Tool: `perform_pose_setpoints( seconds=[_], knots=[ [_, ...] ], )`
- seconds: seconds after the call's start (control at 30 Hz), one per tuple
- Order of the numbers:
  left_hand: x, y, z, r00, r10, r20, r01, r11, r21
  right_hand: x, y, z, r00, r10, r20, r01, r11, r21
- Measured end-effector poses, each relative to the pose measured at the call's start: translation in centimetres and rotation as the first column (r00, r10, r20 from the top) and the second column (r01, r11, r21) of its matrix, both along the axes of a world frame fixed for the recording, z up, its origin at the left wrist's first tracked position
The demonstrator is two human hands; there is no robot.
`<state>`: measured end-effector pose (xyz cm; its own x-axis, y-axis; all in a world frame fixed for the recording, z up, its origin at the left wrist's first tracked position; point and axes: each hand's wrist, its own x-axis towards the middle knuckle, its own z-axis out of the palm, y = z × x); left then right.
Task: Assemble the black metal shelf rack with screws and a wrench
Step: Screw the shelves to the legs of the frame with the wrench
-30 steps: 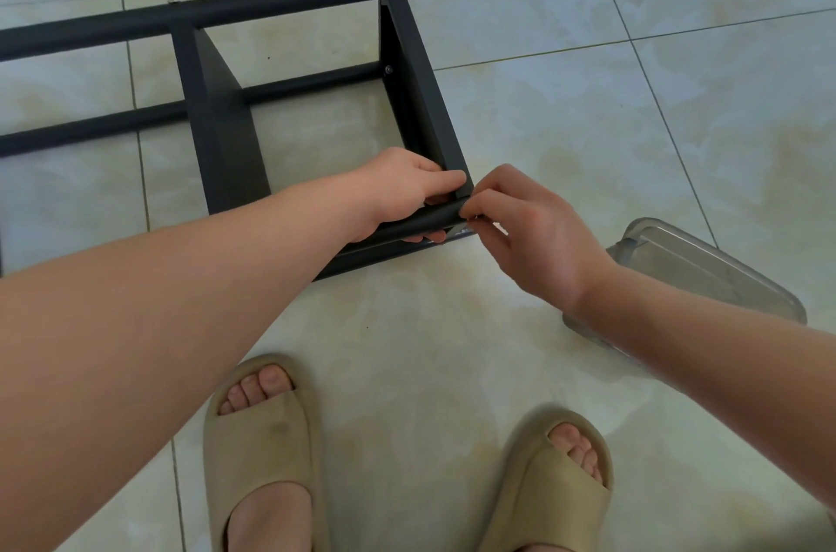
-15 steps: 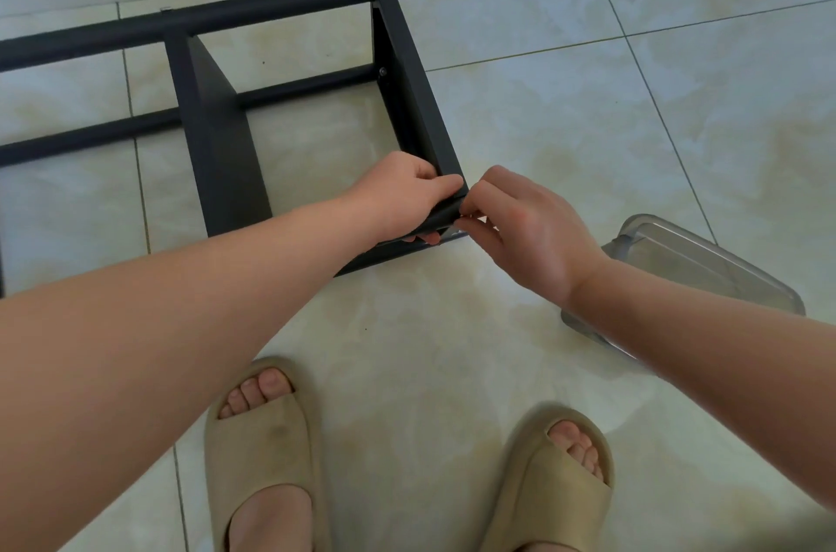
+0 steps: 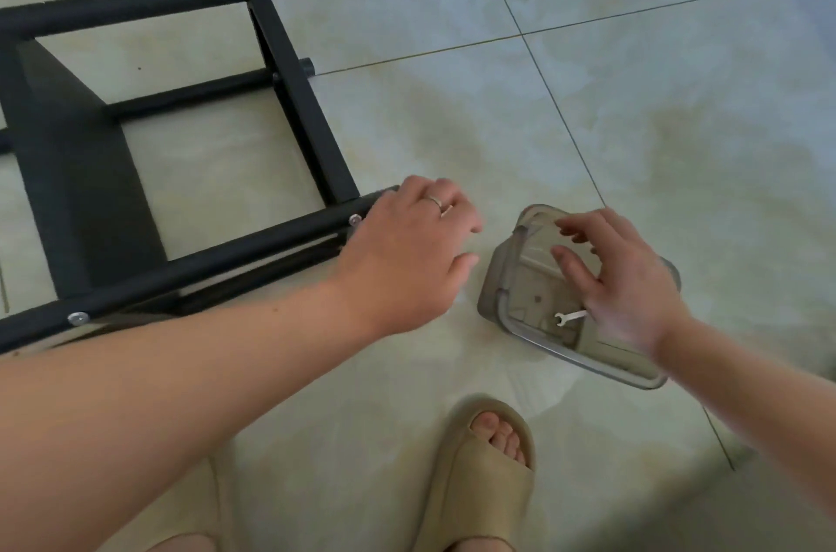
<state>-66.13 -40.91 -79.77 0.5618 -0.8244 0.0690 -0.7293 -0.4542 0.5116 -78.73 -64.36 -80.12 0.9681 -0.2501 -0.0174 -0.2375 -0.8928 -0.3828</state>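
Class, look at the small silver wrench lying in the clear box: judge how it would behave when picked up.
The wrench looks like thin, flat metal, so it is probably stiff and light. Because it lies flat on the bottom of the clear box, it may be fiddly to pinch. If nudged, it would likely slide rather than roll.

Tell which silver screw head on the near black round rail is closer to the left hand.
The right-end silver screw head on the black round rail, beside the left hand; the other screw head lies far left.
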Motion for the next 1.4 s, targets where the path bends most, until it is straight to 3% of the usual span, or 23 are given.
perform_pose_setpoints(
  seconds=[0.13, 0.2, 0.3, 0.4, 0.53, 0.7, 0.9, 0.97, 1.07, 1.13, 1.2, 1.27, 1.33, 1.4],
  knots=[
    [-2.9, -2.9, -2.1, 0.934, -0.347, 0.086, 0.325, 0.923, 0.206, -2.8, -4.0, -1.5, 0.966, -0.201, -0.162, 0.204, 0.979, -0.002],
    [-3.8, -4.0, -3.0, 0.869, -0.480, 0.119, 0.424, 0.848, 0.319, -3.7, -5.4, -2.5, 0.911, -0.242, -0.333, 0.234, 0.970, -0.064],
    [-3.9, -5.3, -3.9, 0.797, -0.577, 0.177, 0.463, 0.773, 0.433, -4.1, -6.0, -4.4, 0.745, -0.187, -0.640, 0.108, 0.981, -0.161],
    [-3.6, -5.5, -4.2, 0.788, -0.576, 0.218, 0.465, 0.788, 0.404, -3.7, -5.7, -5.9, 0.601, -0.181, -0.779, -0.016, 0.971, -0.238],
    [-3.5, -5.3, -4.5, 0.789, -0.556, 0.262, 0.461, 0.817, 0.345, -3.5, -5.6, -7.4, 0.610, -0.215, -0.762, -0.078, 0.941, -0.329],
    [-3.5, -5.2, -4.5, 0.801, -0.532, 0.275, 0.434, 0.832, 0.345, -2.9, -5.5, -8.3, 0.666, -0.146, -0.731, -0.320, 0.830, -0.457],
    [-3.5, -5.2, -4.9, 0.780, -0.528, 0.337, 0.446, 0.846, 0.292, -3.2, -5.8, -8.7, 0.660, -0.073, -0.748, -0.428, 0.782, -0.453],
    [-3.4, -5.1, -5.0, 0.781, -0.530, 0.329, 0.450, 0.844, 0.291, -3.0, -5.7, -8.5, 0.673, -0.081, -0.735, -0.363, 0.830, -0.424],
    [-3.4, -4.7, -5.2, 0.828, -0.514, 0.224, 0.466, 0.853, 0.237, -2.2, -4.7, -7.4, 0.764, -0.120, -0.633, -0.099, 0.949, -0.300],
    [-3.6, -4.3, -4.9, 0.907, -0.419, 0.053, 0.412, 0.906, 0.100, -1.6, -3.5, -6.0, 0.854, -0.150, -0.497, 0.082, 0.984, -0.156],
    [-3.6, -4.1, -4.0, 0.948, -0.217, -0.231, 0.219, 0.976, -0.017, -0.9, -2.0, -4.2, 0.921, -0.195, -0.338, 0.202, 0.979, -0.015],
    [-3.4, -4.0, -3.0, 0.821, 0.055, -0.569, -0.060, 0.998, 0.010, 0.0, -0.3, -2.0, 0.955, -0.211, -0.207, 0.236, 0.966, 0.106],
    [-2.5, -4.2, -1.7, 0.513, 0.258, -0.819, -0.261, 0.955, 0.137, 1.2, 1.5, 0.5, 0.977, -0.186, -0.104, 0.205, 0.956, 0.212],
    [-1.4, -3.9, -0.2, 0.149, 0.288, -0.946, -0.354, 0.909, 0.221, 2.6, 3.4, 3.1, 0.992, -0.127, -0.018, 0.127, 0.952, 0.279]
  ],
)
